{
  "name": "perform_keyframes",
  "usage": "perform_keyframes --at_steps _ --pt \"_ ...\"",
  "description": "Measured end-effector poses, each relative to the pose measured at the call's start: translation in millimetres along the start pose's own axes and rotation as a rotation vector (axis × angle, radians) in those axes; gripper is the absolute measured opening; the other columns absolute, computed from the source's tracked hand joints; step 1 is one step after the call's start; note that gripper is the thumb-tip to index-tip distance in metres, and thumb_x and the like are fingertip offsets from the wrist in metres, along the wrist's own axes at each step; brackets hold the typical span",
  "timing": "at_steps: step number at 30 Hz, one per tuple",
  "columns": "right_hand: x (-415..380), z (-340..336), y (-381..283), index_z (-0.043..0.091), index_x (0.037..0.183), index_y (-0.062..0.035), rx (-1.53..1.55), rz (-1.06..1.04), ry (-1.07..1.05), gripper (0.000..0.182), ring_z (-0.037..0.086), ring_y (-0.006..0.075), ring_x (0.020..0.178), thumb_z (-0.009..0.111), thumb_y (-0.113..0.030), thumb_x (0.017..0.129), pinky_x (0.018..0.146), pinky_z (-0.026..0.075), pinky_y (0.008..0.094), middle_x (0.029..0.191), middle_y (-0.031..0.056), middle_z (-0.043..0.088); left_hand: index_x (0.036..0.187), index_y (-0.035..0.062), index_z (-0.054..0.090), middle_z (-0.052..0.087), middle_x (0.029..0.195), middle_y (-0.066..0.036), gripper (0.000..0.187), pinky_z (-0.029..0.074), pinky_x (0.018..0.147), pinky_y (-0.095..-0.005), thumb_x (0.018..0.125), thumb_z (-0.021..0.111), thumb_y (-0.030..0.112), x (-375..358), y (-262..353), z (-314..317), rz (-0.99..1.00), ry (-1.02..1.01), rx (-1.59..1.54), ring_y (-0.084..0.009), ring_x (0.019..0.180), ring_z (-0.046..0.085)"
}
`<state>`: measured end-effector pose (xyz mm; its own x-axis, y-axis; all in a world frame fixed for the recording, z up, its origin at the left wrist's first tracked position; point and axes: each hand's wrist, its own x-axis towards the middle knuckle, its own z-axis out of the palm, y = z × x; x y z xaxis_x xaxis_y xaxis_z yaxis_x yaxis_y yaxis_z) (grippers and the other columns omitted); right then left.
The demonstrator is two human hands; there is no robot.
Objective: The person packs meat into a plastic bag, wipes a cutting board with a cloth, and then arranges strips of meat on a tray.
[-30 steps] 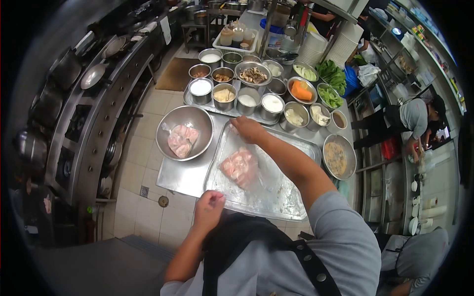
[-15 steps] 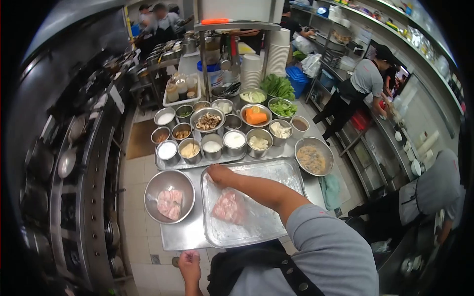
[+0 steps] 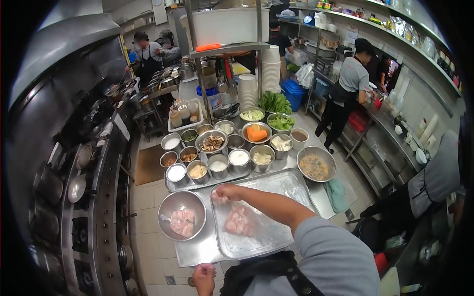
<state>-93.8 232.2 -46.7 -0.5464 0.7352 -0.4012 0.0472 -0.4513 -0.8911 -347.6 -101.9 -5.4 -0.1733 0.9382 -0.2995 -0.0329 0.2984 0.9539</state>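
My right hand (image 3: 225,193) is closed on the gathered top of a clear plastic bag, over the left side of a metal tray (image 3: 276,241). Pink raw meat (image 3: 240,220) shows through the bag, low over the tray. Another clear bag of pink meat (image 3: 182,222) lies in a steel mixing bowl (image 3: 165,212) to the left of the tray. Below the counter's front edge, close to my body, is my left hand (image 3: 204,276). Its fingers are curled closed, and I cannot tell whether anything is in them.
Steel pots of ingredients, one with carrots (image 3: 256,132), crowd the counter behind the tray. A bowl of liquid mixture (image 3: 316,164) and a green cloth (image 3: 336,196) are on the right. Stoves (image 3: 94,237) line the left; a person (image 3: 353,79) works at the right-hand shelves.
The view has tilted up and shifted, so the counter sits lower and farther right. My right hand stays at the bag's top, its fingers turned a little more into view.
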Motion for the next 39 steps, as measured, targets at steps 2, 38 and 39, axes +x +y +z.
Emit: perform_keyframes --at_steps 2,38,39 --pt "-23 9 -15 0.059 0.089 -0.0096 0.281 -0.054 -0.191 0.017 0.052 0.0096 0.055 0.049 -0.013 0.075 0.049 0.043 0.0275 0.075 0.0013 0.059 0.088 0.0003 0.059 0.063 0.075 -0.006 0.011 0.050 0.058 -0.0253 0.086 0.065 0.009 3 2 4 0.023 -0.050 0.041 -0.0122 0.062 0.059" --pt "-290 50 52 0.055 0.100 -0.0061 -0.062 -0.085 0.282 0.025 0.057 0.0112 0.060 0.061 -0.027 0.087 0.044 0.042 0.0244 0.076 0.0038 0.058 0.103 -0.0017 0.059 0.058 0.079 -0.008 0.019 0.047 0.062 -0.0285 0.084 0.061 0.000 13 17 218 0.592 -0.173 0.257 -0.0153 0.067 0.056" --pt "-280 51 48 0.055 0.100 -0.0061 -0.070 -0.082 0.276 0.025 0.057 0.0112 0.060 0.061 -0.027 0.087 0.044 0.042 0.0244 0.076 0.0038 0.058 0.103 -0.0017 0.059 0.058 0.079 -0.008 0.019 0.047 0.062 -0.0285 0.084 0.061 0.000 13 20 217 0.591 -0.164 0.252 -0.0153 0.067 0.056"
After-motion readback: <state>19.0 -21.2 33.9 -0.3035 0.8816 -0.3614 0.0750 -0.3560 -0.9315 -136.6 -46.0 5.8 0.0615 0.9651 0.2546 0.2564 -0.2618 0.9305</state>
